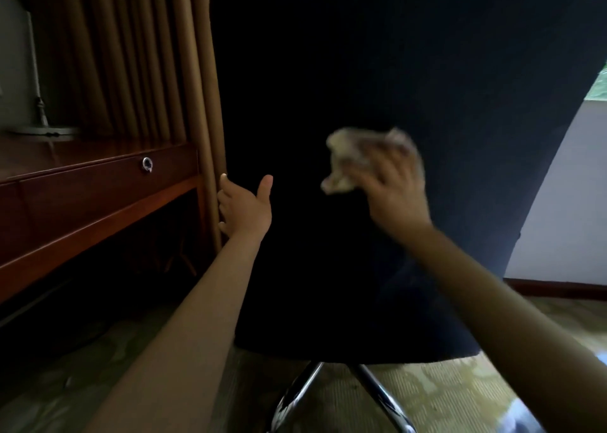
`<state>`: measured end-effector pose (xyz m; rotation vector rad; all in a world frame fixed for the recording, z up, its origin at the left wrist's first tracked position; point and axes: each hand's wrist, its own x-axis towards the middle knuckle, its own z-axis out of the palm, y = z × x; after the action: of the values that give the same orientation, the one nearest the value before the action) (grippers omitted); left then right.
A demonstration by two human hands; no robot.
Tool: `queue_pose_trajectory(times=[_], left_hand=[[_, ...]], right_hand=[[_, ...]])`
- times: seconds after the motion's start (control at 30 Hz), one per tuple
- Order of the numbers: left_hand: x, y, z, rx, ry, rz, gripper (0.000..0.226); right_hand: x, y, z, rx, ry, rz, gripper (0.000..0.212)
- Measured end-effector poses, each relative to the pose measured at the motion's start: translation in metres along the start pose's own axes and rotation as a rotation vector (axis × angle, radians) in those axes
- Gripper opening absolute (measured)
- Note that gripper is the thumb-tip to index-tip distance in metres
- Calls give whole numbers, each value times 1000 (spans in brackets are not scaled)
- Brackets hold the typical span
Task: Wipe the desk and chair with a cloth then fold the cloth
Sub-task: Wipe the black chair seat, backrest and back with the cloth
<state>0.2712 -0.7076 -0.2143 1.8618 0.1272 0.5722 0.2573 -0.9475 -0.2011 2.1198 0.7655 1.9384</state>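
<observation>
The chair (pixel 377 104) is covered in matt dark fabric; its legs (pixel 371 396) are polished metal; the surface (pixel 82 202) is glossy wood.

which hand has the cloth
The right hand grips the crumpled cloth at the back of the dark chair. The left hand has no cloth; its fingers wrap the chair's side edge.

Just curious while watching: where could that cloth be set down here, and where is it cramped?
The desk top is bare between lamp base and curtain. Carpet lies open right of the chair legs. Cramped: the gap where the left hand grips the chair edge beside the curtain.
</observation>
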Motion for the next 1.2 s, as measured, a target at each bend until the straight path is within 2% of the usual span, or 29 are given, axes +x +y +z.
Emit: queue_pose_trajectory(times=[0.13, 0.23, 0.33, 0.43, 0.5, 0.57, 0.63, 0.77, 0.9, 1.03, 1.13, 1.2], left_hand=[[0, 0, -2, -2, -22, -7, 87], [1, 0, -5, -4, -27, -12, 88], [1, 1, -2, -4, 4, -13, 86], [-3, 2, -1, 26, 54, -12, 86], [-2, 2, -3, 19, 22, -13, 85], [1, 1, -5, 19, -1, -21, 86], [2, 1, -4, 30, 17, -27, 85], [3, 1, -1, 33, 57, -28, 79], [8, -3, -5, -6, -15, -15, 79], [6, 0, -7, -26, -28, -14, 79], [4, 0, -7, -30, -23, -17, 78], [1, 0, -5, -20, 4, -7, 78]], right_hand=[[45, 24, -15, -100, 167, 271, 30], [30, -1, -7, -109, 169, 317, 33], [-24, -40, 15, -63, 10, 138, 34], [-98, -81, 28, 70, -297, -293, 21], [-135, -99, 25, 75, -531, -539, 24], [-144, -103, 23, 59, -613, -598, 25], [-120, -91, 27, 50, -508, -536, 25], [-11, -30, 22, 22, -76, -264, 28], [89, 37, -11, -147, 218, -28, 38], [117, 48, -31, -201, 304, 211, 27], [80, 22, -14, -149, 274, 212, 33], [30, -7, 4, -94, 158, 137, 38]])
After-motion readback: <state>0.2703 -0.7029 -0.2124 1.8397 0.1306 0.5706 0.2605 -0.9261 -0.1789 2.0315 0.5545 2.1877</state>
